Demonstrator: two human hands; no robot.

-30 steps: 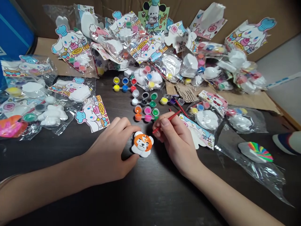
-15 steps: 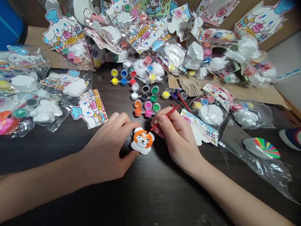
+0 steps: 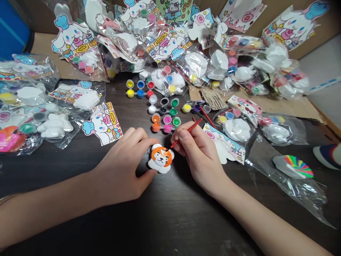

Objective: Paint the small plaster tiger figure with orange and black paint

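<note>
Red paintbrush (image 3: 195, 126) moved from beside bear figurine (image 3: 161, 159) to its forehead; bear figurine sits between my left fingers (image 3: 149, 143), right fingers (image 3: 187, 137) pinching the brush.

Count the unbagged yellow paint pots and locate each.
2. One yellow pot is left of the blue pot; another yellow pot, left of the purple pot. More may be hidden.
</note>
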